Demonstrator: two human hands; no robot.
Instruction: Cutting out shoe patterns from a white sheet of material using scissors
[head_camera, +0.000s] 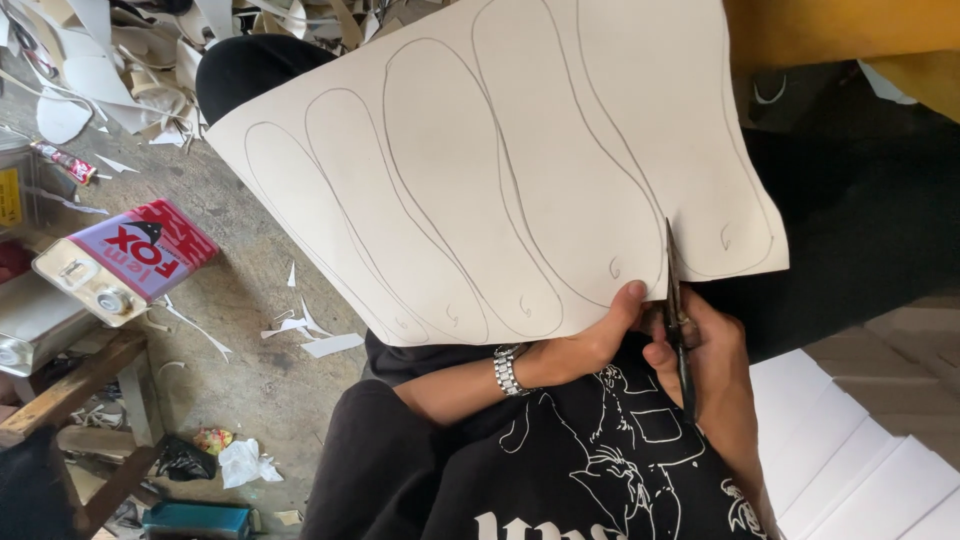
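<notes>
Pale card sheet (480, 170) w/ pencilled sole outlines. Left hand (590, 345) pinches its lower edge. Right hand (715, 365), fingers closed round scissors (678, 310), cuts just right of that thumb.

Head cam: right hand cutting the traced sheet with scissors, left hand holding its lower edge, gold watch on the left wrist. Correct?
Not quite: the head view shows the watch is silver metal, not gold. The rest holds: the right hand works the scissors into the traced sheet, and the left hand holds its lower edge.

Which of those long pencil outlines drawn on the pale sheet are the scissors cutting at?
The rightmost outline, beside the sheet's right edge. The dark scissors in the right hand enter the pale sheet along its left line; the other outlines lie farther left.
</notes>
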